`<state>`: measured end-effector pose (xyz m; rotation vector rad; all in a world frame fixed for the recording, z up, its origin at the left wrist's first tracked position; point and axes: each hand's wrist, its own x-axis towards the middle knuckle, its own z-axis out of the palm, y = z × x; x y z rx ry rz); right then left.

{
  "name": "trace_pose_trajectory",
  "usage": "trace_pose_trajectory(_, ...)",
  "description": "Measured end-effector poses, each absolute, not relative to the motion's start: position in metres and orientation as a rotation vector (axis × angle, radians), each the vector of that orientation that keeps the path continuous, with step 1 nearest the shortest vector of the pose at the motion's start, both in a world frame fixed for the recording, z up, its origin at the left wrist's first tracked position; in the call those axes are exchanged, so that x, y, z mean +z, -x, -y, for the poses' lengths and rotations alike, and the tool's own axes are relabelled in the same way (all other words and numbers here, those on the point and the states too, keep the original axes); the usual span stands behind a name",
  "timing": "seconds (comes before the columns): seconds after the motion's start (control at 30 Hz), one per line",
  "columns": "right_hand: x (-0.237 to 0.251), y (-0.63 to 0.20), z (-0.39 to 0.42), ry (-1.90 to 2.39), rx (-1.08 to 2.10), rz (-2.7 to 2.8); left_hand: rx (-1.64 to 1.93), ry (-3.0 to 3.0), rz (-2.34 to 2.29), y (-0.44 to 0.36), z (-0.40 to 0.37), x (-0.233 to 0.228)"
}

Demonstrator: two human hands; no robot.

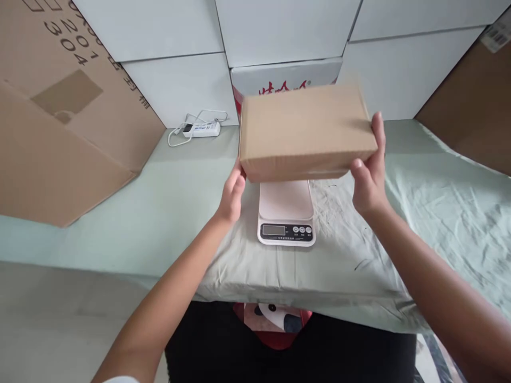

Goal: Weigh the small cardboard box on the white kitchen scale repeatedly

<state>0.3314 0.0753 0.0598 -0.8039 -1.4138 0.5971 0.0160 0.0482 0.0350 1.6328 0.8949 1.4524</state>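
hands grip a plain brown cardboard box above a white digital kitchen scale on a pale green cloth-covered table. left hand presses the box's lower left end, fingers flat against it; right hand clasps the right end, fingers wrapped over the edge. behind, a white power strip lies by stacked white cartons.

I hold the box between my left hand and right hand, above the scale on the cloth-covered table. Behind the box sits a printed carton; a power strip lies back left, a large carton far left
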Motion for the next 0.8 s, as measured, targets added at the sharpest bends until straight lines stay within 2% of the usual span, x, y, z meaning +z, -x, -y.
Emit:
trace_pose_trajectory(0.23,0.007,-0.338,-0.036,0.866,0.559,1.420,1.446,-1.621,-0.994,-0.011,0.000,0.001)
trace_pose_trajectory(0.6,0.011,-0.333,-0.029,0.945,0.537,1.381,1.522,-1.588,-1.031,-0.014,0.007,-0.003)
trace_pose_trajectory(0.8,0.004,-0.341,-0.041,0.883,0.393,1.489,1.539,-1.609,-0.999,-0.008,0.001,-0.005)
